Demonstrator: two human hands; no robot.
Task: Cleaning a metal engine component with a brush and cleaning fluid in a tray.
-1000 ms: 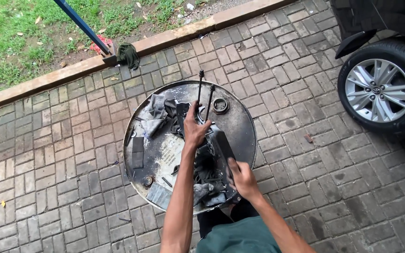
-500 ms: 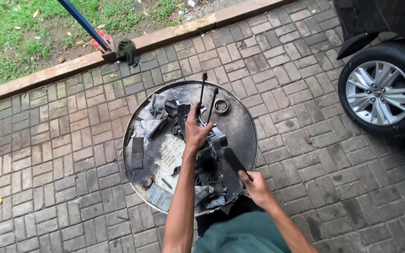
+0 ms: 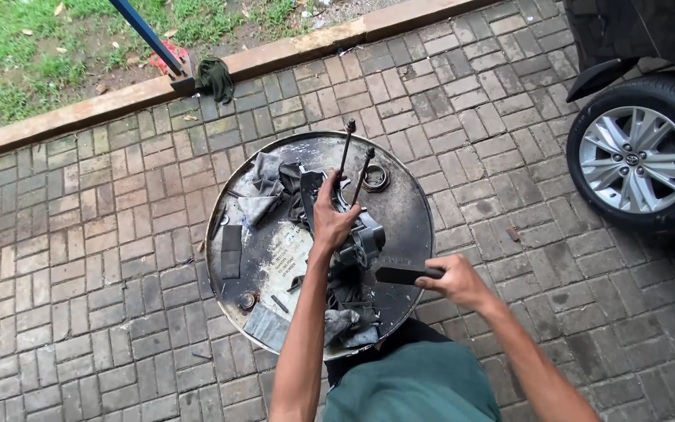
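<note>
A dark metal engine part point(image 3: 359, 241) with two long rods point(image 3: 347, 148) sticking up stands on the round top of a steel drum point(image 3: 408, 199). My left hand point(image 3: 331, 216) presses down on the part's top, fingers wrapped over it. My right hand point(image 3: 456, 280) is closed around the handle of a dark flat tool point(image 3: 400, 274), held level to the right of the part, its tip near the part's side.
Grey rags point(image 3: 266, 187), a metal ring point(image 3: 375, 178), flat dark pieces point(image 3: 230, 250) and small bits lie on the drum top. Brick paving surrounds it. A car wheel point(image 3: 641, 160) stands at right. A curb, grass and a blue pole point(image 3: 148, 35) lie behind.
My right hand has drawn the dark tool away from the part toward the right. My left hand stays on the part.
</note>
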